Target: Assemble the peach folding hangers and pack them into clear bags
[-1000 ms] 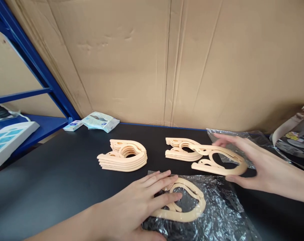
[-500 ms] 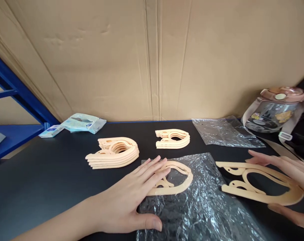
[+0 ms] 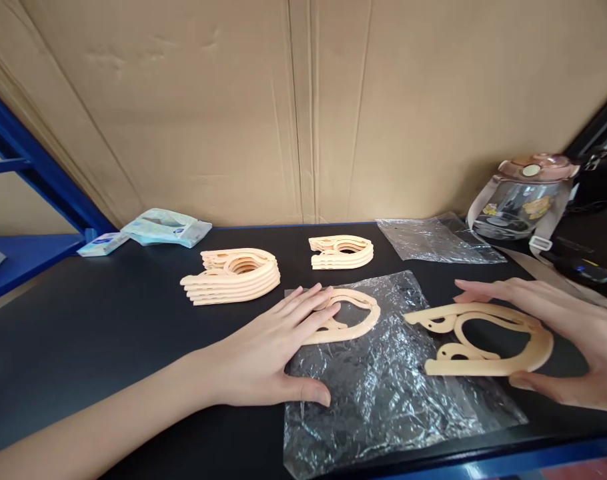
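Note:
My left hand (image 3: 271, 353) lies flat with fingers stretched, pressing on a clear plastic bag (image 3: 383, 393) and partly covering a beige folding hanger (image 3: 368, 327). I cannot tell for sure whether that hanger lies inside the bag or on it. My right hand (image 3: 573, 327) grips another folded hanger (image 3: 526, 363) by its rounded end, thumb on the near side and fingers on the far side. Its two straight ends point left, over the bag's right edge. Behind my left hand sits a stack of several folded hangers (image 3: 238, 287), with a smaller stack (image 3: 343, 260) farther back.
A second clear bag (image 3: 433, 240) lies at the back right, beside a strapped water bottle (image 3: 523, 200). A light-blue tissue pack (image 3: 168, 228) is at the back left near a blue metal frame (image 3: 48, 173). Cardboard (image 3: 208, 120) stands behind the black tabletop (image 3: 108, 320).
My right hand has carried its hanger leftward to the bag's edge, tilting it slightly. My left hand stays flat on the bag. The camera view has shifted a little.

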The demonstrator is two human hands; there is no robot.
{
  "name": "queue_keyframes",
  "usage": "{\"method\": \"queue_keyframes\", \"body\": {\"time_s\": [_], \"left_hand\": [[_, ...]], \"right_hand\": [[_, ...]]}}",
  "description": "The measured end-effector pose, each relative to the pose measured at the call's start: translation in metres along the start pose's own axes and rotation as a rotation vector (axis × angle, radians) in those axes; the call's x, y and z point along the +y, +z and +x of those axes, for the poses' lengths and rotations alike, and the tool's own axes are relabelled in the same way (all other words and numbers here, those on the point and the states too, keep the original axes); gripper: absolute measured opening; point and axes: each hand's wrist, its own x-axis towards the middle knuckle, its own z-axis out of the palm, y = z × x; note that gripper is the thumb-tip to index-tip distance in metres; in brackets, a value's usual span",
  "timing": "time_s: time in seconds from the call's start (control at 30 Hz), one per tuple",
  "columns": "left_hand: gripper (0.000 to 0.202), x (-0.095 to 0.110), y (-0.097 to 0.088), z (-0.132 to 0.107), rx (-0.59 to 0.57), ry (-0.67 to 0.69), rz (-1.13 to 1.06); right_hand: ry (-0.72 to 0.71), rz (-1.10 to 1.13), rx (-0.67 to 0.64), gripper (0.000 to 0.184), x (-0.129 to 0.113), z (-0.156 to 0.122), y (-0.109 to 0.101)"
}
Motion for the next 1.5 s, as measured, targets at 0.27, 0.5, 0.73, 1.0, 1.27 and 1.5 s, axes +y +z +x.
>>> {"method": "queue_keyframes", "body": {"time_s": [0.27,0.5,0.73,1.0,1.27,1.5], "left_hand": [[0.096,0.001,0.000,-0.001,0.002,0.021,0.019],[0.095,-0.001,-0.002,-0.002,0.033,0.076,-0.002],[0.086,0.002,-0.006,-0.004,-0.043,0.115,-0.009],[0.095,0.004,-0.004,-0.004,-0.017,0.106,0.001],[0.095,0.007,0.000,-0.006,-0.003,0.111,0.015],[0.092,0.009,-0.001,-0.007,-0.004,0.110,0.014]], "right_hand": [[0.102,0.306,-0.278,0.074,-0.048,0.006,0.028],[0.081,0.321,-0.266,0.073,-0.046,0.004,0.030],[0.067,0.196,-0.330,0.053,-0.039,0.006,0.019],[-0.026,0.215,-0.243,0.069,-0.059,0.005,0.042],[0.062,0.342,-0.256,0.026,-0.049,0.005,0.033],[0.073,0.356,-0.373,0.030,-0.046,-0.005,0.032]]}}
